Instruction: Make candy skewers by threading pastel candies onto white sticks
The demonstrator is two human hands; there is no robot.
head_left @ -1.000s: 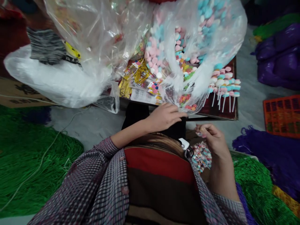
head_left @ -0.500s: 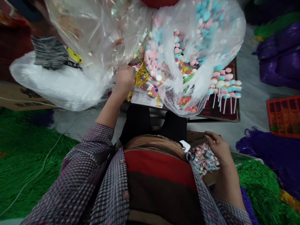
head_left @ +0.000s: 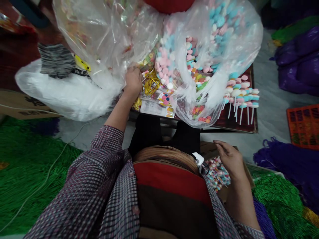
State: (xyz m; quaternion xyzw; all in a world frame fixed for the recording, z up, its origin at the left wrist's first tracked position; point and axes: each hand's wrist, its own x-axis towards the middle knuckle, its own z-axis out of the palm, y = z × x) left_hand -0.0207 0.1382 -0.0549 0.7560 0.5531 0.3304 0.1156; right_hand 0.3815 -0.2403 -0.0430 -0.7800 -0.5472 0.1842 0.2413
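My left hand (head_left: 133,81) is at the table's near side, with its fingers curled down beside a clear plastic bag (head_left: 99,43) and a bunch of gold twist ties (head_left: 151,83). What those fingers hold, if anything, is hidden. Printed clear wrappers (head_left: 156,108) lie by its wrist, near the table edge. My right hand (head_left: 230,157) hangs low on the right with fingers loosely stretched and nothing visible in them. Beneath it, a cardboard box (head_left: 225,192) holds many small wrapped candies (head_left: 218,172).
Clear bags of pastel marshmallows (head_left: 165,64) and gummy candies (head_left: 204,118) crowd the table. Marshmallow skewers (head_left: 240,94) lie at its right corner. A grey knitted glove (head_left: 56,59) rests on a white bag (head_left: 67,94). Green strands (head_left: 32,179) and an orange crate (head_left: 304,126) are on the floor.
My left hand stays by the gold twist ties, turned slightly. My right hand remains over the box, its fingers now pointing more to the left. The whole view has shifted a little.
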